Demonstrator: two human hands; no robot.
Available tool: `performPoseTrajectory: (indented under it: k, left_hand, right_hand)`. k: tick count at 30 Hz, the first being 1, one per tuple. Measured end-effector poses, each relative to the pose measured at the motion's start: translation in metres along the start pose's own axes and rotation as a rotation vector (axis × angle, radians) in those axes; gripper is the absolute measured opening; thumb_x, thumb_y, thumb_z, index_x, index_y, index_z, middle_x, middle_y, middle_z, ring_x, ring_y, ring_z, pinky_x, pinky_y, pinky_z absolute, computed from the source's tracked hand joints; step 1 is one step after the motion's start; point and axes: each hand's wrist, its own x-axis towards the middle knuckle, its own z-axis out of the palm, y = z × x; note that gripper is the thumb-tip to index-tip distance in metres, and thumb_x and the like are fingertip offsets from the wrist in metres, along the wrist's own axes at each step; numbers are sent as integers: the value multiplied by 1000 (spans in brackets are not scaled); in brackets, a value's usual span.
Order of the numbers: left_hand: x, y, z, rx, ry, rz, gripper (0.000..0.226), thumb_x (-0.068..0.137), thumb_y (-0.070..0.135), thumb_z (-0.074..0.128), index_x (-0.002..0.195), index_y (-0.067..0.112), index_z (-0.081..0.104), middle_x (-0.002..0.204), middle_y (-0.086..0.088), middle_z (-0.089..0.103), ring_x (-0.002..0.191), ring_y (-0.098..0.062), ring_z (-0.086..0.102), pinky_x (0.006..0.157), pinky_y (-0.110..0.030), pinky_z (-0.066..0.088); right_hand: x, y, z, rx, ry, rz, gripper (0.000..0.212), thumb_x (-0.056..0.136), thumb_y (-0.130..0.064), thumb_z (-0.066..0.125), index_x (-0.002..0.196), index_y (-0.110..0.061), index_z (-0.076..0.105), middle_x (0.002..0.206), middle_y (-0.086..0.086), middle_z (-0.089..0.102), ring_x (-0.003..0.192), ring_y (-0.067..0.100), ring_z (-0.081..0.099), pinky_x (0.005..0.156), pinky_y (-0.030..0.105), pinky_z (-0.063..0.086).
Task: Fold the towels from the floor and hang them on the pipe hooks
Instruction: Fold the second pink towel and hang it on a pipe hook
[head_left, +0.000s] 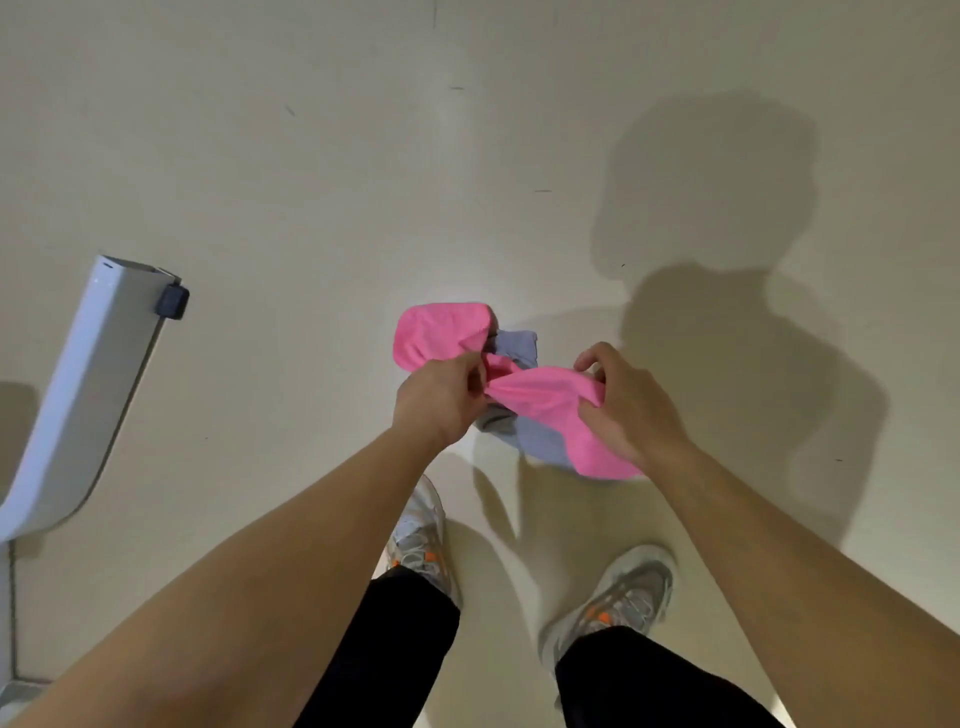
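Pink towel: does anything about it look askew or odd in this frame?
Yes. The pink towel is twisted into a knot-like bunch between the left hand and right hand, not flat or folded. A grey towel lies crumpled under it. No damage shows.

Both bare arms reach forward from 7 and 5 o'clock, converging at centre. Left hand (441, 400) and right hand (631, 410) each pinch the towel (540, 402), backs up.

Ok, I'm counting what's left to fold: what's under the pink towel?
A light grey towel on the floor, showing above and below the pink towel. Its middle is covered; anything more beneath cannot be seen.
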Motion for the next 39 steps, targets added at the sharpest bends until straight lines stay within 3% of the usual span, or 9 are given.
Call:
performPoseTrajectory:
  k: [7, 10, 12, 16, 19, 21, 28, 34, 39]
  left_hand:
    - [-147, 36, -149, -328, 8, -174, 15, 76, 35, 68, 78, 26, 56, 71, 6, 68, 72, -24, 64, 62, -34, 53]
    - [-212, 61, -225, -498, 39, -223, 10, 67, 28, 65, 74, 25, 59, 70, 6, 68, 71, -20, 65, 68, -39, 56]
    - [-255, 74, -271, -565, 72, -213, 9, 70, 21, 65, 74, 25, 58, 71, 5, 68, 71, -19, 65, 70, -41, 56]
    - [-334, 85, -349, -630, 156, -186, 9, 75, 15, 65, 75, 21, 58, 68, 2, 67, 66, -19, 62, 65, -37, 52]
    - [-386, 76, -390, -612, 199, -159, 8, 75, 20, 65, 75, 21, 57, 68, 4, 66, 66, -20, 61, 63, -35, 50]
    - [-417, 63, -406, -607, 217, -144, 11, 73, 28, 64, 74, 21, 56, 70, 5, 67, 70, -20, 63, 63, -35, 50]
    - [-494, 32, -413, -465, 281, -178, 11, 78, 22, 66, 77, 26, 56, 74, 17, 60, 76, -11, 61, 61, -25, 41]
    - [-534, 63, -403, -700, 428, -148, 45, 80, 45, 56, 124, 38, 61, 129, 8, 60, 118, -13, 51, 101, -29, 39]
    - [-571, 96, -390, -871, 586, -218, 10, 90, 35, 67, 95, 30, 74, 102, 13, 70, 97, 0, 61, 78, -15, 42]
  right_hand:
    - [-139, -142, -121, 178, -32, -38, 43, 77, -15, 73, 116, -28, 59, 77, -12, 59, 79, 22, 60, 73, 34, 50]
    - [-203, -217, -179, 141, -89, -11, 46, 72, -41, 80, 112, -31, 60, 80, -14, 59, 78, 19, 59, 70, 31, 47]
    - [-245, -265, -210, 89, -93, 6, 36, 80, -57, 67, 106, -32, 61, 88, -11, 62, 82, 18, 61, 71, 31, 46]
    - [-316, -345, -253, -205, -76, -7, 25, 99, -23, 43, 82, -12, 58, 95, 17, 67, 85, 32, 60, 66, 33, 36]
    - [-353, -390, -269, -378, -109, 24, 23, 98, -20, 42, 99, -7, 61, 111, 20, 66, 95, 33, 61, 73, 31, 43]
    - [-372, -415, -272, -434, -137, 51, 24, 92, -23, 47, 107, -15, 63, 113, 13, 66, 102, 31, 62, 81, 33, 48]
    - [-403, -470, -252, -265, -166, -215, 14, 79, -20, 68, 72, -30, 61, 73, -13, 61, 75, 15, 59, 63, 28, 44]
    - [-424, -496, -241, -299, -368, -533, 17, 69, -22, 79, 64, -33, 66, 79, -9, 69, 77, 12, 64, 76, 39, 55]
    - [-451, -508, -241, -354, -429, -733, 17, 73, -21, 74, 64, -32, 65, 73, -15, 67, 71, 5, 59, 72, 33, 51]
